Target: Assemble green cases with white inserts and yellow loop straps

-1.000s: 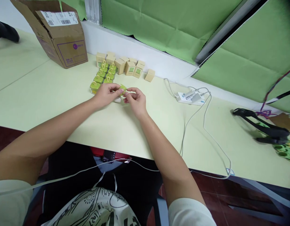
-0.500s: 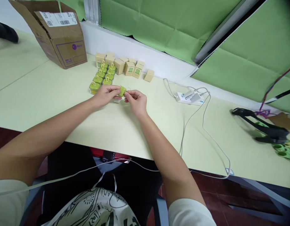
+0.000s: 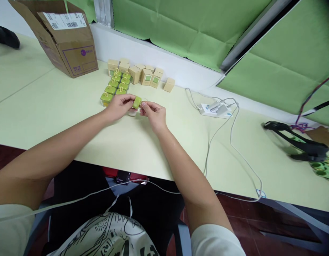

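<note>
My left hand point(image 3: 119, 106) pinches a small green block point(image 3: 136, 102) just above the pale table point(image 3: 47, 106). My right hand point(image 3: 153, 113) meets it from the right, its fingertips pinched against the block's end. A small white piece point(image 3: 132, 113) lies on the table under the two hands. Just behind them stand two rows of several more green blocks point(image 3: 115, 87) with yellow loops on top.
Several small tan boxes point(image 3: 143, 75) line the back wall, one point(image 3: 169, 85) apart to the right. An open cardboard carton point(image 3: 65, 39) lies at back left. A white power strip point(image 3: 214, 111) with cables sits to the right, black glasses point(image 3: 298, 142) at far right.
Both hands have shifted slightly back and left with the green block, which is now turned more upright between the fingertips.
</note>
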The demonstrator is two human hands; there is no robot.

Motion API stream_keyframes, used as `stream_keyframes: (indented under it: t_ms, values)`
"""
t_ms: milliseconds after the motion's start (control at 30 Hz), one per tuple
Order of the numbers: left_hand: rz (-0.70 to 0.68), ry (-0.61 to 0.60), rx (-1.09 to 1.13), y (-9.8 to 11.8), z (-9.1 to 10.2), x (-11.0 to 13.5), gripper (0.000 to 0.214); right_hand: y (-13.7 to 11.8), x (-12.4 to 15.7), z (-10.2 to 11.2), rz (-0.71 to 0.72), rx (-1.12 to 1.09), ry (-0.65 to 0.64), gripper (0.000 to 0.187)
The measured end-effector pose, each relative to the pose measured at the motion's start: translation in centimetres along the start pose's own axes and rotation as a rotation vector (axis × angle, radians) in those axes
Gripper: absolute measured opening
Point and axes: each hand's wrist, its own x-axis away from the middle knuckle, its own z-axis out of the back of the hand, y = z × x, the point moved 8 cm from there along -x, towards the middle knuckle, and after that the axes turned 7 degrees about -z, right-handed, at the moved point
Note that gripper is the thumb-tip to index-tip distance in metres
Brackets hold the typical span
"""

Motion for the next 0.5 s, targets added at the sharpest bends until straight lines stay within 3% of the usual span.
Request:
stream_keyframes:
  t_ms: [133, 500]
  values:
    - [-0.026, 0.023, 0.004, -0.04, 0.52, -0.34, 0.025, 0.16, -0.37, -0.18, 0.014, 0.013, -0.028, 0.054]
    - [-0.015, -0.042, -0.053, -0.94, 0.82, -0.29, 0.047, 0.39, -0.4, 0.16, 0.041, 0.119, -0.014, 0.046]
